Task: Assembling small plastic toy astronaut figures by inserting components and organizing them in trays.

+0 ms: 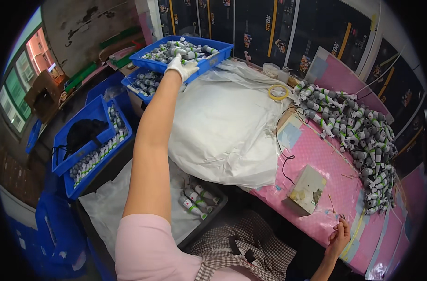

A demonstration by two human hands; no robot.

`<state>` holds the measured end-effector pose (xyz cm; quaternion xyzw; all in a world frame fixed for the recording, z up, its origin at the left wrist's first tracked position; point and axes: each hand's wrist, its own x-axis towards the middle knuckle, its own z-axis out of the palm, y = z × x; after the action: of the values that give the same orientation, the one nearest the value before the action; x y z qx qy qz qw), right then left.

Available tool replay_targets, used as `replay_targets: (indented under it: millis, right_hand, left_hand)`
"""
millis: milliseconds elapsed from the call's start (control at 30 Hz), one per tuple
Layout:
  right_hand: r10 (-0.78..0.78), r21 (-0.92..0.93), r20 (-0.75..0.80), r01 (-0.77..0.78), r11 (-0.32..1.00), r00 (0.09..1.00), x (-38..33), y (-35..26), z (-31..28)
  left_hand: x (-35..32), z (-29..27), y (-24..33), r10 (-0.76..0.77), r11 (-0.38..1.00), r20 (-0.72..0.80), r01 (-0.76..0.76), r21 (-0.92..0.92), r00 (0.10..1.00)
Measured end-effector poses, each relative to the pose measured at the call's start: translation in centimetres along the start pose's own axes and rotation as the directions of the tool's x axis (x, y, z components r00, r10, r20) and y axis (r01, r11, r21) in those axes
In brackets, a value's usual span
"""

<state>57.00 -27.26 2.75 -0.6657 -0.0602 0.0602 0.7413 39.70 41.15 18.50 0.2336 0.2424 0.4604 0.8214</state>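
Note:
My left hand [182,70], in a white glove, reaches over the near rim of a raised blue tray [218,57]. Its fingers are stretched out at the heap of small grey-and-white figures [176,48] with green bands; no figure shows in its grasp. My bare right hand [339,238] is at the lower right, by the edge of the pink-covered table [311,229]. Its fingers pinch a thin stick [332,204], whose tip points up; whether it is a brush I cannot tell. A small box-shaped block [306,191] with a cord behind it stands left of the stick.
White sheeting [222,126] covers a bulky mound in the middle. Many figures [368,140] are piled along the table's right side. A yellow tape ring [278,92] lies at the back. Several figures lie in a dark lined tray [218,206]; stacked blue trays [63,161] stand left.

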Motion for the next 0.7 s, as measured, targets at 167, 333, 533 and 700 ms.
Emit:
replay_targets:
  millis: [167,333,533,700]
  right_hand:
    - [0.065,-0.191,-0.046,-0.073,0.979,0.997,1.0,-0.4,0.9]
    - [-0.048,-0.197,0.216,0.092,0.976,0.975,10.7,-4.4,9.6]
    - [-0.4,-0.757,0.538,0.634,0.159,0.742,25.1,-1.8,21.2]
    - [-0.14,-0.835,0.281,0.313,0.453,0.95,27.7,0.8,22.7]
  left_hand:
    - [-4.4,-1.7,-11.8,-0.334,0.862,0.169,0.228,0.453,0.927]
    - [-13.7,-0.3,-14.3,-0.353,0.417,0.361,-0.201,0.886,0.863]
    - [-16.1,2.8,-21.2,-0.471,0.461,0.546,-0.334,0.822,0.693]
    - [-17.7,6.0,-25.6,-0.55,0.624,0.56,-0.141,0.768,0.619]
